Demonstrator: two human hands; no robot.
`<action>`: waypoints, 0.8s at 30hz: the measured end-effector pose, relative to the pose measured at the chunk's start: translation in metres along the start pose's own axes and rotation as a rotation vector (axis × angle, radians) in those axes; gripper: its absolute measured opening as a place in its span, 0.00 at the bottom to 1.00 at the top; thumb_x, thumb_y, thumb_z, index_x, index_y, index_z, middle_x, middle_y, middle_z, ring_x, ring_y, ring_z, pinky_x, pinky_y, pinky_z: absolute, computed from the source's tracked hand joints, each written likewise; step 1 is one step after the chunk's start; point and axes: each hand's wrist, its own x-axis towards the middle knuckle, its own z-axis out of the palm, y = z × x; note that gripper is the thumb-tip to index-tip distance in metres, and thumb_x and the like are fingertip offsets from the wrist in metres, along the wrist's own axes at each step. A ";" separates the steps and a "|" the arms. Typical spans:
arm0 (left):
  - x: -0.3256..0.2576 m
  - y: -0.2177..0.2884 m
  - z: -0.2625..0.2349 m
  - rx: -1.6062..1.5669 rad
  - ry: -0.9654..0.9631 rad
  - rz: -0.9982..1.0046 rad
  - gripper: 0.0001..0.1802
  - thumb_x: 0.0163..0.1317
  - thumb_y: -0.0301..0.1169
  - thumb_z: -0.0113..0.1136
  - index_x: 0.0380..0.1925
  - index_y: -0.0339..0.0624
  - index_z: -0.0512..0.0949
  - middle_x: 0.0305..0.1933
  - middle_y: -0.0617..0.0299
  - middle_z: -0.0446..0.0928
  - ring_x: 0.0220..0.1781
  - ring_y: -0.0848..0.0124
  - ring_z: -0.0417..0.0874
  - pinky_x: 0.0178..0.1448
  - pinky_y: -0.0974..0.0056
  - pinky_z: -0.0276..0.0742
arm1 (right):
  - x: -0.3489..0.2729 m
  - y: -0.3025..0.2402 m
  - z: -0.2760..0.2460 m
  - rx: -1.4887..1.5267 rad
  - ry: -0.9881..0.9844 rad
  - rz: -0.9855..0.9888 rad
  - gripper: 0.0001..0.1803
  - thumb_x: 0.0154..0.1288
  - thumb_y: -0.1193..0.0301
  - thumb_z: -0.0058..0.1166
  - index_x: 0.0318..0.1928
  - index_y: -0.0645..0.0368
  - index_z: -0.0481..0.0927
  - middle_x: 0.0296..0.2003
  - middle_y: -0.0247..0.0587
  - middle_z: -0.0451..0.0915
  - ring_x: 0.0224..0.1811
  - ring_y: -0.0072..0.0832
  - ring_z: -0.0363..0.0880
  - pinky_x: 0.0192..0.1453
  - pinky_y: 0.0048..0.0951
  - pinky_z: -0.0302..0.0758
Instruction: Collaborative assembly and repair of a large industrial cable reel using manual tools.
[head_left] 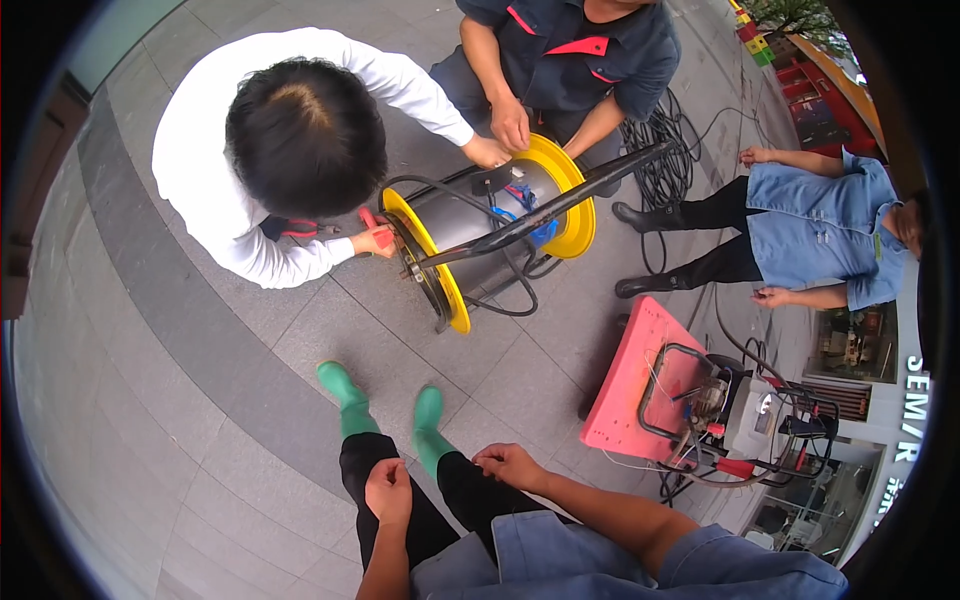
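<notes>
My left hand (389,490) is loosely curled above my left knee, with nothing visible in it. Over my right thigh, my right hand (509,466) has its fingers bent in, also with nothing showing. Neither hand touches any equipment. Ahead of me a reel (483,225) with yellow end flanges, a grey metal drum and a black tube frame lies on the paving. A person in a white shirt (200,130) bends over its left end, one hand (375,241) by a red part there. Another person in dark workwear (590,70) crouches behind the right flange, with a hand near it.
To my right stands a pink flat cart (640,385) beside a black-framed machine (765,425). Coiled black hose (660,160) lies behind the reel. A person in a light blue shirt (820,215) stands at the right. Red-handled pliers (305,228) show near the white sleeve. My green boots (428,415) are on grey paving.
</notes>
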 end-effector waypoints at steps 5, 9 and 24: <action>0.000 0.002 -0.001 -0.010 -0.005 0.004 0.04 0.52 0.28 0.57 0.27 0.42 0.79 0.21 0.64 0.76 0.23 0.75 0.76 0.30 0.70 0.71 | 0.000 -0.002 0.000 -0.017 -0.001 0.001 0.12 0.64 0.65 0.50 0.43 0.58 0.79 0.27 0.31 0.77 0.28 0.16 0.72 0.30 0.19 0.70; -0.001 0.001 -0.002 -0.009 -0.002 -0.014 0.04 0.52 0.28 0.57 0.27 0.42 0.79 0.21 0.64 0.76 0.23 0.75 0.76 0.30 0.70 0.71 | 0.000 -0.005 0.002 -0.021 -0.008 -0.004 0.12 0.64 0.65 0.50 0.42 0.58 0.79 0.26 0.31 0.76 0.27 0.16 0.72 0.30 0.19 0.70; -0.001 0.007 0.001 0.016 -0.016 0.008 0.04 0.55 0.26 0.56 0.28 0.40 0.79 0.22 0.68 0.76 0.23 0.82 0.74 0.29 0.74 0.69 | 0.004 -0.003 0.002 0.008 0.016 -0.030 0.11 0.62 0.66 0.51 0.40 0.60 0.79 0.24 0.32 0.77 0.24 0.16 0.71 0.29 0.19 0.69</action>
